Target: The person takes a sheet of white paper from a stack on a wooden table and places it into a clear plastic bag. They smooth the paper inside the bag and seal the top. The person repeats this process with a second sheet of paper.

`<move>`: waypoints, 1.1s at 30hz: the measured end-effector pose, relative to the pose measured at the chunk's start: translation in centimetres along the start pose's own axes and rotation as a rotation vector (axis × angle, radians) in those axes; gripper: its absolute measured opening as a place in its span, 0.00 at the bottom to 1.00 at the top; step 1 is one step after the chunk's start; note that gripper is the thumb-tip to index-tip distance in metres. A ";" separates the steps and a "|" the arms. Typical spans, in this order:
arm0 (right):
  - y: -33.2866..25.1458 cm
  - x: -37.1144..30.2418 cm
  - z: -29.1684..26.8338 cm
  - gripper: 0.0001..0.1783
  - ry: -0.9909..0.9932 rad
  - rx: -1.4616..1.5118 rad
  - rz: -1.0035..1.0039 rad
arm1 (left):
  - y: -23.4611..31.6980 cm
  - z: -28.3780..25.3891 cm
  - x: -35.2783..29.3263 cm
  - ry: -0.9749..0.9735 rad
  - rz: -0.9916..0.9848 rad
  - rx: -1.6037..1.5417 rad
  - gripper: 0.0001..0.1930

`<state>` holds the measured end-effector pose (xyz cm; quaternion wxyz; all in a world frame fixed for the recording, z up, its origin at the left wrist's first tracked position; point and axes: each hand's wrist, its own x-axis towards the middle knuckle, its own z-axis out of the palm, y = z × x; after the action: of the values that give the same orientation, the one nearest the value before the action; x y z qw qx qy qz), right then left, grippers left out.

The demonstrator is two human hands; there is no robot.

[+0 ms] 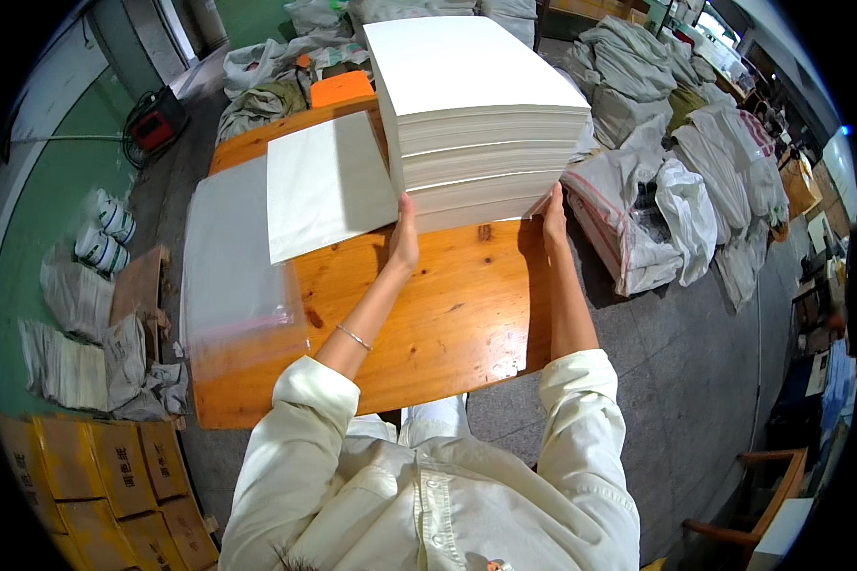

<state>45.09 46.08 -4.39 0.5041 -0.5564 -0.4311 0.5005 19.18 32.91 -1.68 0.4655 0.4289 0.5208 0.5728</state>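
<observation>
A tall stack of white paper sheets [490, 157] stands at the far right of the wooden table [428, 324]. Against the lower left edge of the stack rests my left hand [405, 238], its fingers stretched out along the side and partly hidden. My right hand [554, 224] lies the same way along the lower right edge, fingers straight. Neither hand wraps around anything. To the left of the stack a single white sheet [324, 190] lies partly over a pile of clear plastic bags [229, 266].
Grey and white sacks [628, 219] crowd the floor at right and behind the table. An orange stool [341, 88] stands behind it. Yellow-brown cartons [114, 476] sit at lower left, white tubs [103, 247] and a red-black machine [154, 124] along the left wall, a wooden chair [767, 504] at lower right.
</observation>
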 end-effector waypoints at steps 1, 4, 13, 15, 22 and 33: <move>-0.1 0.0 0.2 0.43 0.007 -0.047 0.015 | -0.1 -0.2 0.0 0.002 0.001 0.001 0.53; -0.2 -0.8 0.9 0.41 -0.048 0.033 0.022 | -0.4 -1.3 0.0 0.002 -0.004 0.001 0.54; -12.6 -5.3 -3.0 0.15 0.310 -0.139 -0.716 | 7.2 -4.7 -3.3 0.067 0.020 0.285 0.31; -18.2 -8.5 -1.3 0.11 0.153 -0.280 -0.931 | 8.8 -5.7 -2.7 0.073 0.337 0.344 0.24; -25.9 -10.5 6.8 0.22 -0.264 -0.677 -1.228 | 17.4 -5.9 -1.8 0.137 0.559 0.295 0.21; -24.5 -9.9 5.2 0.17 -0.118 -0.862 -1.326 | 18.7 -8.3 -4.9 0.039 0.594 0.556 0.22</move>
<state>39.29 39.94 21.14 0.4137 -0.3023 -0.8544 -0.0865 10.40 26.00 16.19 0.1361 0.6591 0.5180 0.5279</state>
